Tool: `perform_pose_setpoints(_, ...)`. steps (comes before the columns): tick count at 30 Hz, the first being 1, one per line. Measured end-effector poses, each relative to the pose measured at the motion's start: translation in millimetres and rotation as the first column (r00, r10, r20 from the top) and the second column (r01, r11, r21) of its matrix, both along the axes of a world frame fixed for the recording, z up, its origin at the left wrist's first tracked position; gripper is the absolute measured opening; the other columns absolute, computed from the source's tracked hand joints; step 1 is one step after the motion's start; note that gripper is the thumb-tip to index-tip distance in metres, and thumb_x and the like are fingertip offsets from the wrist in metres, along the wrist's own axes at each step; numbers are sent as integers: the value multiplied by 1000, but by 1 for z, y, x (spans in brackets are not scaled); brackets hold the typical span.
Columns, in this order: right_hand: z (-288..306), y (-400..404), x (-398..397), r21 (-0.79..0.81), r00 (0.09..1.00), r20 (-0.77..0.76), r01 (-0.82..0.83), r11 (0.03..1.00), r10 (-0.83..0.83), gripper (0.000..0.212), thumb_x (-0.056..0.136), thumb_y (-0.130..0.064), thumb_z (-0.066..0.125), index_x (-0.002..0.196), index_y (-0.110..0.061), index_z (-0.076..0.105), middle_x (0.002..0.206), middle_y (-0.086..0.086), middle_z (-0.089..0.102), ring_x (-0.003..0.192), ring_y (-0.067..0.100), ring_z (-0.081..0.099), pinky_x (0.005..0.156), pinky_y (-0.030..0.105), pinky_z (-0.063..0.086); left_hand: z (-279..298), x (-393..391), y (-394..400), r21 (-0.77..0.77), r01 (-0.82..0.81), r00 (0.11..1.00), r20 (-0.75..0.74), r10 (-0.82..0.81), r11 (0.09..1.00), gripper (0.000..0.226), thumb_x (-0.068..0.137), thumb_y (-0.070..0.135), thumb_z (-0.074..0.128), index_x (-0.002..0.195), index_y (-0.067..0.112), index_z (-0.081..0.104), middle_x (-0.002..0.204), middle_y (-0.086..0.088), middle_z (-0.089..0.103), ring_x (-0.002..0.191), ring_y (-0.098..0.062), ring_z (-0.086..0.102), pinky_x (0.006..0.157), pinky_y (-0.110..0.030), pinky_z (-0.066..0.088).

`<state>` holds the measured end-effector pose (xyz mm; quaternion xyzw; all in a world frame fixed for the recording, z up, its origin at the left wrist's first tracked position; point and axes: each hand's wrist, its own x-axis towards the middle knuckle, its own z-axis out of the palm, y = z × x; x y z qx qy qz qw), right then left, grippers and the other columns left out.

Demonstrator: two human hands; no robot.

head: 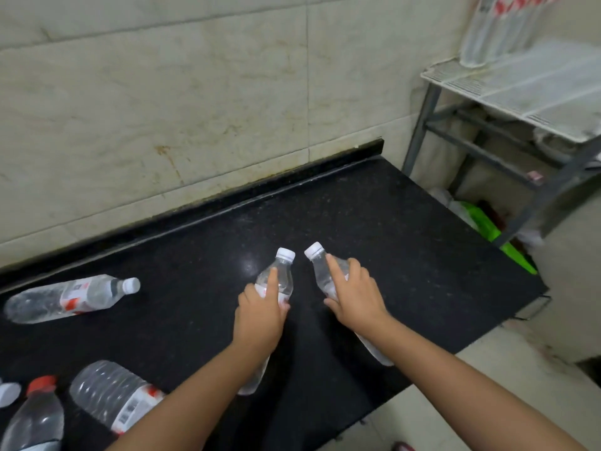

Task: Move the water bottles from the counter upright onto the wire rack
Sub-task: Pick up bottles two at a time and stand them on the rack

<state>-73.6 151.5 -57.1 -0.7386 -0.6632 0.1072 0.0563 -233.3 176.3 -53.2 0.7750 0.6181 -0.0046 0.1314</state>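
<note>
Two clear water bottles with white caps lie on the black counter, caps pointing away from me. My left hand grips the left bottle around its upper body, index finger stretched toward the neck. My right hand grips the right bottle the same way; its base shows under my forearm. The white wire rack stands at the upper right, with several upright bottles at its back.
Another white-capped bottle lies at the counter's left. A bottle with a red label lies at the lower left, beside a red-capped bottle. Green bags sit on the floor under the rack's grey frame.
</note>
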Motion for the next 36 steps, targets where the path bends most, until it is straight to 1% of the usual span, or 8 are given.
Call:
perform_pose_setpoints(4, 29, -9, 51, 179, 995, -77, 70, 981, -57, 79, 87, -34, 57, 146, -16, 9, 138, 22, 29, 114, 35, 44, 95, 40, 41, 30, 50, -2, 111, -13, 994, 112, 1, 994, 67, 95, 37, 39, 147, 21, -1, 131, -20, 33, 117, -31, 39, 96, -36, 39)
perform_pose_setpoints(8, 62, -15, 124, 458, 985, -159, 129, 880, -62, 89, 61, -25, 83, 131, -8, 31, 106, 34, 55, 79, 45, 61, 64, 45, 54, 68, 126, -5, 266, -42, 974, 225, -20, 963, 69, 93, 33, 45, 147, 17, 6, 129, -23, 34, 115, -36, 38, 95, -41, 38)
perform_pose_setpoints(15, 149, -34, 273, 739, 971, -236, 156, 655, 34, 69, 72, -45, 42, 130, -15, 21, 114, 38, 49, 99, 51, 55, 82, 51, 49, 128, 290, -10, 561, -95, 908, 387, -159, 823, 72, 87, 27, 58, 139, 23, 9, 116, -36, 45, 103, -50, 47, 87, -51, 42)
perform_pose_setpoints(19, 192, -41, 348, 807, 975, -220, 163, 567, 32, 71, 71, -49, 41, 130, -20, 16, 118, 36, 47, 104, 49, 54, 86, 49, 48, 159, 364, -7, 687, -97, 885, 390, -253, 720, 59, 80, 43, 43, 129, 17, 22, 86, -35, 56, 71, -47, 57, 62, -46, 51)
perform_pose_setpoints(24, 235, -24, 422, 818, 962, -271, 214, 534, 29, 83, 76, -40, 60, 144, -13, 20, 132, 29, 36, 119, 42, 44, 96, 49, 45, 191, 433, 17, 767, -84, 844, 394, -364, 636, 63, 78, 55, 30, 131, 31, 4, 104, -35, 55, 91, -46, 50, 79, -48, 44)
perform_pose_setpoints(29, 257, 16, 484, 829, 945, -314, 226, 511, 91, 84, 78, -26, 70, 144, -17, 19, 138, 17, 31, 122, 30, 44, 97, 41, 45, 215, 493, 63, 861, -120, 809, 374, -454, 495, 65, 79, 44, 39, 132, 12, 19, 81, -27, 64, 73, -44, 57, 64, -45, 49)
perform_pose_setpoints(32, 261, 53, 515, 835, 940, -319, 218, 505, 121, 85, 78, -26, 70, 144, -18, 18, 136, 13, 31, 116, 25, 48, 87, 27, 43, 222, 523, 96, 866, -173, 785, 409, -465, 469, 65, 80, 46, 38, 133, 14, 17, 82, -26, 62, 74, -42, 56, 66, -43, 48)
perform_pose_setpoints(36, 259, 116, 551, 799, 917, -372, 237, 552, 144, 86, 78, -26, 70, 145, -22, 15, 140, 11, 29, 120, 26, 47, 95, 35, 46, 225, 564, 151, 834, -208, 764, 465, -447, 511, 66, 80, 48, 37, 135, 21, 14, 89, -27, 61, 79, -41, 56, 71, -44, 48)
